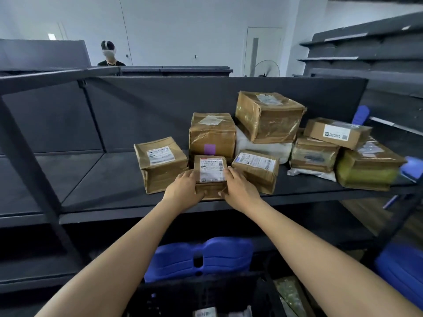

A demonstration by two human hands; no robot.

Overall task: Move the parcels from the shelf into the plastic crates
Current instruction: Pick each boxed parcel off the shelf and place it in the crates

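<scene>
While other parcels lie piled toward the back and right of the shelf [103,179], a small parcel [210,172] is gripped at the shelf's front edge, label up, between both hands. The left hand [185,188] is pressed against its left side and the right hand [238,188] against its right, with the fingers curled over the upper edges and the right thumb set on the near face. Both arms are stretched forward and slightly upward, about equally near, so neither hand is favoured. The parcel's long axis appears to run front to back, away from the person. It is flanked closely by a squat box [160,163] on the left and a tilted box [256,170] on the right, with a taller box [211,136] just behind. A dark crate [206,277] is seen low between the forearms, so the coming move is judged to be a pull toward the body, then downward.
</scene>
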